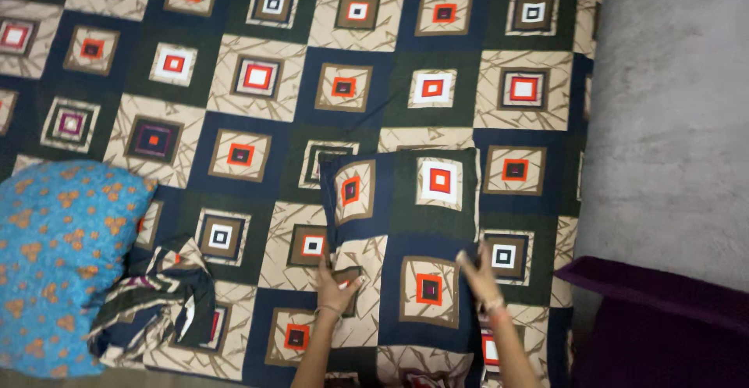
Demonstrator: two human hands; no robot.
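Head view, looking down on a bed. Pillow (402, 240) in a patchwork-square cover lies flat on the matching bedsheet (257, 76), near the bed's lower middle. Left hand (335, 286) rests on the pillow's left lower part, fingers spread flat, gripping nothing. Right hand (480, 275) is at the pillow's right edge, fingers slightly blurred; cannot tell whether they pinch the cover. Crumpled matching cloth (164, 298) lies left, touching a blue orange-flowered pillow (58, 259). Dark purple fabric (663, 325) lies lower right on the grey floor (671, 115).
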